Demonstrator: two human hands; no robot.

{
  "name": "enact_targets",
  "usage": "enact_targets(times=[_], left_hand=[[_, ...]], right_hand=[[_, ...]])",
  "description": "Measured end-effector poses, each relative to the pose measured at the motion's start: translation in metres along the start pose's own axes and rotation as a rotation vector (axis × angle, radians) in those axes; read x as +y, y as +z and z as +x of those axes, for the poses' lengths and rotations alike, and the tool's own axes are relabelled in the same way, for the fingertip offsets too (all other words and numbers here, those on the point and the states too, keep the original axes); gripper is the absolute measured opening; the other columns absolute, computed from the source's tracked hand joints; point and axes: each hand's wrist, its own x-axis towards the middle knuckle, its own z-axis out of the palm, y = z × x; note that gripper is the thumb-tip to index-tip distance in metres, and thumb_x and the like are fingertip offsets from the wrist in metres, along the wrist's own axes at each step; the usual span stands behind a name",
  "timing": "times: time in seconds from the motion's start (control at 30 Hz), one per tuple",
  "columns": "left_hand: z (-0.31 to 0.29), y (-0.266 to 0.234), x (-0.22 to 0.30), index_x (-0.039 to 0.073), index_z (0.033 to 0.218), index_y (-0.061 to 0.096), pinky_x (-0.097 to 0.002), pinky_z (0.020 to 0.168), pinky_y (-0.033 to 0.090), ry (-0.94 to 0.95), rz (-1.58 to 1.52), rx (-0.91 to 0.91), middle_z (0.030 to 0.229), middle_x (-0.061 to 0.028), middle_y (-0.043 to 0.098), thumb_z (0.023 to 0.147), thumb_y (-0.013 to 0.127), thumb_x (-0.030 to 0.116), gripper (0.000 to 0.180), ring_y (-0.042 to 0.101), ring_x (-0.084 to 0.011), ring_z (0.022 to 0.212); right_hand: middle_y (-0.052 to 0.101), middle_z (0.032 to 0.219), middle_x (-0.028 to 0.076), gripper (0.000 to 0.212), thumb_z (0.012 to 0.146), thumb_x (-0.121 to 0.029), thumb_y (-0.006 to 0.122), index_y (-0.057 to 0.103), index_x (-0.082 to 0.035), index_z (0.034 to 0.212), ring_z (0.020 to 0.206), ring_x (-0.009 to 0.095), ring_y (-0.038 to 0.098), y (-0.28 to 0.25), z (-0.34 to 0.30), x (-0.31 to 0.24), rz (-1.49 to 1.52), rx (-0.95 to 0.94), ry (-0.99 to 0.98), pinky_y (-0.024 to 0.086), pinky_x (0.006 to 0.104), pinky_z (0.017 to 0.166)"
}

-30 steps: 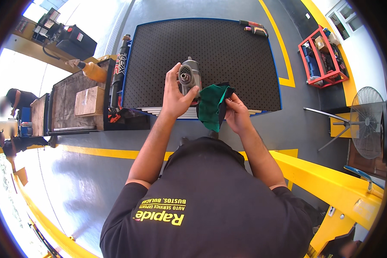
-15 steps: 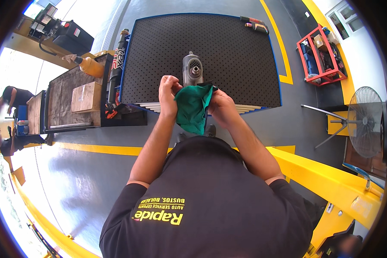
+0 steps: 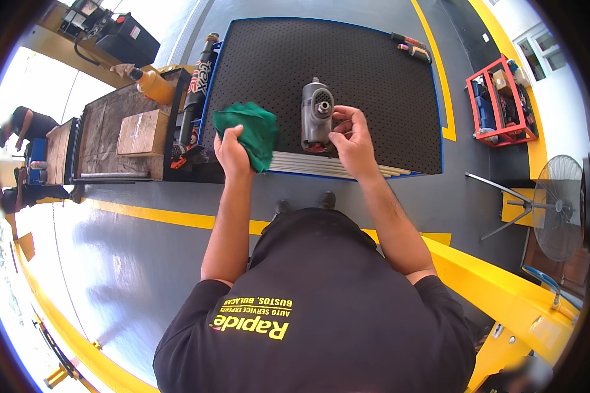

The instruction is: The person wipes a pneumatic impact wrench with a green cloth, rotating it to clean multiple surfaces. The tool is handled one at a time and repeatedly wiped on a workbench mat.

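My left hand (image 3: 234, 149) is closed on a green cloth (image 3: 252, 133), which bunches up over the fingers and hangs to their right. A grey impact wrench (image 3: 316, 116) lies on the black perforated top of a workbench (image 3: 269, 59), its square drive facing up and a reddish part at its near end. Along the wrench's right side is my right hand (image 3: 355, 141), thumb and fingers apart and slightly curled. Whether the fingertips touch the wrench's body I cannot tell.
Two hand tools (image 3: 413, 48) lie at the bench's far right corner. Left of the bench, a worktable (image 3: 105, 124) carries a cardboard box (image 3: 141, 133) and an orange spray bottle (image 3: 152, 85). A red rack (image 3: 501, 101) and a fan (image 3: 558, 206) stand right. Two people work far left.
My left hand has carried the cloth left, off the wrench's near end. My right hand has let go of the cloth and moved up beside the wrench. The view has shifted slightly.
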Motion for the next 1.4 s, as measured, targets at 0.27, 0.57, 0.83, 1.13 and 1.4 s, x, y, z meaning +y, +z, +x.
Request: enact_targets(times=[0.27,0.57,0.83,1.13,1.4], left_hand=[[-0.009,0.037,-0.080,0.002,0.096,0.062,-0.0373,0.105,0.039,0.504,0.466,-0.471,0.124,-0.0142,0.054,0.104,0.057,0.032,0.032,0.051,-0.0278,0.118],[0.042,0.078,-0.100,0.009,0.111,0.063,-0.0436,0.097,0.043,0.546,0.846,-0.402,0.108,-0.0133,0.054,0.093,0.072,0.014,0.020,0.051,-0.0308,0.107],[0.036,0.083,-0.085,0.011,0.106,0.067,-0.0493,0.090,0.045,0.486,0.994,-0.308,0.104,-0.0157,0.057,0.092,0.075,0.026,0.022,0.055,-0.0348,0.105],[0.060,0.096,-0.089,0.005,0.101,0.063,-0.0448,0.079,0.050,0.388,0.939,-0.328,0.097,-0.0172,0.062,0.095,0.074,0.026,0.024,0.061,-0.0337,0.088],[0.068,0.104,-0.089,0.003,0.109,0.057,-0.0515,0.085,0.053,0.424,0.946,-0.347,0.104,-0.0229,0.063,0.099,0.064,0.023,0.023,0.064,-0.0436,0.098]], right_hand=[[0.048,0.148,0.010,0.075,0.091,-0.011,0.074,0.038,-0.010,0.157,0.140,0.022,0.045,0.003,0.020,0.002,0.113,-0.146,-0.183,0.039,0.0386,0.115],[0.053,0.140,0.008,0.049,0.101,-0.008,0.067,0.049,-0.004,0.146,0.128,0.017,0.053,0.023,0.023,0.029,0.386,0.054,-0.174,0.044,0.0344,0.110],[0.056,0.128,0.008,0.032,0.090,-0.007,0.076,0.061,-0.004,0.119,0.112,0.016,0.058,0.033,0.039,0.025,0.163,0.227,-0.291,0.050,0.0318,0.097],[0.059,0.116,0.009,0.040,0.087,-0.004,0.074,0.053,-0.003,0.121,0.108,0.016,0.060,0.043,0.033,0.022,0.212,0.282,-0.162,0.052,0.0327,0.094],[0.058,0.115,0.009,0.038,0.085,-0.004,0.074,0.053,-0.004,0.116,0.106,0.017,0.059,0.045,0.037,0.033,0.225,0.345,-0.200,0.050,0.0343,0.095]])
